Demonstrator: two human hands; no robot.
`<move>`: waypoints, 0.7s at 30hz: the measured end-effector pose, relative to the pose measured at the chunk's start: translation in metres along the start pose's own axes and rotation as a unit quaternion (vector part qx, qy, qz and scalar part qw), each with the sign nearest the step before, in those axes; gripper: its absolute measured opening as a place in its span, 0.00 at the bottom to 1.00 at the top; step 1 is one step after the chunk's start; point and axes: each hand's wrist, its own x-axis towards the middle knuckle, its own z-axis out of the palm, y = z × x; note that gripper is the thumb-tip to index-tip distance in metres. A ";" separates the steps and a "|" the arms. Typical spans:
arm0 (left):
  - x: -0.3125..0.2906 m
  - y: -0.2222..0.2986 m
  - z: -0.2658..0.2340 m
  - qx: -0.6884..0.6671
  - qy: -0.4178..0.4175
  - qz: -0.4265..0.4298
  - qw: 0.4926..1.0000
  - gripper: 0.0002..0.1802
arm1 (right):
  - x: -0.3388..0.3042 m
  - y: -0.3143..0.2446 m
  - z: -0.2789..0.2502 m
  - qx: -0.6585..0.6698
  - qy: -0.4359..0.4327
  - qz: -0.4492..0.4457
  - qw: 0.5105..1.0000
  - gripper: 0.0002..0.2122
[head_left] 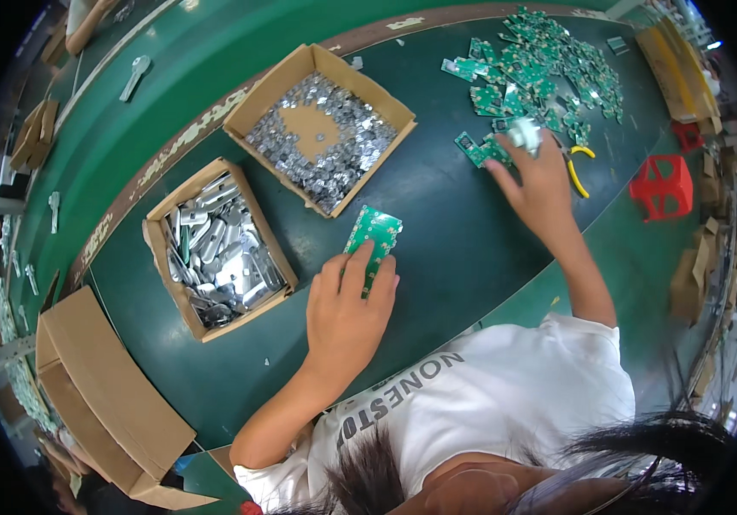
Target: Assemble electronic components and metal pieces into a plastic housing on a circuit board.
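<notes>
My left hand [347, 313] rests on the dark green tabletop with its fingers over the lower part of a green circuit board [375, 225]. The thumb lies along the board's right edge. Farther right, my right hand [540, 184] is bent around a pale, blurred piece [524, 135] that I cannot identify. It is at the near edge of a heap of small green circuit boards [548, 64]. Just beside its fingers are pliers with yellow handles [580, 176], their jaws partly hidden by the hand.
A shallow cardboard box [403, 120] holds many small silvery metal pieces. Left of it, another box [278, 296] contains shiny elongated metal parts. An open carton [119, 386] stands at the lower left, a carton [677, 73] at the far right, and a red plastic stool [664, 187] beyond the table.
</notes>
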 end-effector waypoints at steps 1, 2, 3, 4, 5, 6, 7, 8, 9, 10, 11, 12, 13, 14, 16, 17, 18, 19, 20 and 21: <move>-0.002 -0.001 0.001 -0.009 -0.001 -0.002 1.000 0.13 | 0.000 -0.006 0.001 -0.019 -0.001 -0.020 1.000 0.15; -0.002 -0.002 0.000 -0.010 -0.002 0.001 1.000 0.13 | 0.006 -0.011 0.004 -0.004 -0.012 -0.020 1.000 0.13; -0.003 -0.003 -0.002 -0.020 0.002 -0.011 1.000 0.13 | 0.013 -0.014 0.011 0.009 -0.008 -0.024 1.000 0.13; -0.005 -0.004 -0.004 -0.029 0.007 -0.024 0.999 0.12 | 0.018 -0.017 0.016 0.023 -0.005 -0.029 0.999 0.12; -0.006 -0.004 -0.007 -0.043 0.016 -0.021 0.999 0.13 | 0.021 -0.022 0.015 0.040 -0.007 -0.026 0.999 0.09; -0.009 -0.004 -0.012 -0.080 0.014 -0.038 0.996 0.13 | 0.023 -0.027 0.014 0.044 -0.007 -0.029 0.999 0.09; -0.013 -0.004 -0.017 -0.116 0.012 -0.057 0.991 0.14 | 0.022 -0.034 0.012 0.124 0.003 -0.021 0.992 0.08; -0.017 -0.006 -0.020 -0.160 -0.002 -0.068 0.985 0.14 | 0.020 -0.043 0.008 0.202 0.011 -0.013 0.979 0.07; -0.019 -0.004 -0.025 -0.151 0.001 -0.081 0.985 0.14 | 0.021 -0.059 -0.005 0.302 -0.046 0.006 0.952 0.05; -0.019 0.001 -0.031 -0.316 -0.040 -0.205 0.925 0.14 | 0.018 -0.073 -0.014 0.395 -0.094 0.035 0.913 0.05; -0.022 0.007 -0.037 -0.465 -0.077 -0.320 0.822 0.15 | 0.018 -0.087 -0.022 0.436 -0.111 -0.016 0.893 0.05; -0.024 0.009 -0.039 -0.560 -0.039 -0.334 0.757 0.15 | 0.012 -0.101 -0.016 0.462 -0.083 -0.065 0.881 0.07; -0.021 0.010 -0.039 -0.617 0.005 -0.347 0.706 0.13 | 0.012 -0.117 -0.014 0.475 -0.073 -0.115 0.869 0.09; -0.019 0.010 -0.040 -0.669 0.051 -0.356 0.650 0.11 | 0.013 -0.129 -0.007 0.487 -0.058 -0.167 0.855 0.10; -0.023 -0.008 -0.039 -0.702 0.044 -0.386 0.597 0.08 | 0.009 -0.143 0.006 0.463 -0.070 -0.207 0.859 0.11; -0.025 -0.013 -0.041 -0.694 0.045 -0.400 0.598 0.09 | 0.015 -0.144 0.003 0.479 -0.132 -0.209 0.842 0.13; -0.029 -0.011 -0.043 -0.658 0.078 -0.407 0.629 0.08 | 0.016 -0.143 0.003 0.524 -0.180 -0.171 0.814 0.14; -0.036 -0.013 -0.045 -0.602 0.105 -0.399 0.684 0.08 | 0.018 -0.141 0.003 0.565 -0.228 -0.130 0.782 0.16; -0.042 -0.014 -0.046 -0.542 0.130 -0.389 0.734 0.09 | 0.021 -0.141 0.001 0.561 -0.269 -0.087 0.778 0.26; -0.039 -0.009 -0.048 -0.436 0.191 -0.417 0.774 0.09 | 0.026 -0.142 -0.004 0.585 -0.311 -0.050 0.747 0.27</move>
